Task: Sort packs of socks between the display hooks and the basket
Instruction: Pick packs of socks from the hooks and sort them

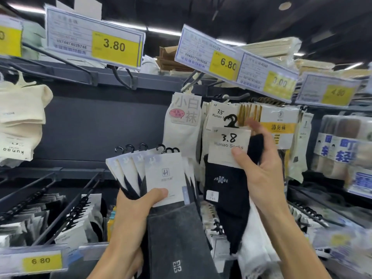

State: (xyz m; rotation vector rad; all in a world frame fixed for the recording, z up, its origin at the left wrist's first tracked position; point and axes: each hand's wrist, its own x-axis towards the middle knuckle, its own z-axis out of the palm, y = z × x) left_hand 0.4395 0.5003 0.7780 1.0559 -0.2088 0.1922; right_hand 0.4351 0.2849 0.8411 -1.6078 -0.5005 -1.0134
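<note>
**Sorting under way: both hands loaded, nothing being hung at this moment.**

The dark display rack (96,121) is being faced. Its right-hand hooks are being crowded by hanging packs (277,125), while the panel under the 3.80 price tag (114,46) is being left bare. No basket is being shown. A fan of carded packs (165,174) is being gripped by the left hand (130,214), fingers curled round it. One black sock pack (225,190), marked 3.8, is being pinched by the right hand (261,174) before the crowded hooks. All held packs are judged yet to be placed.
</note>
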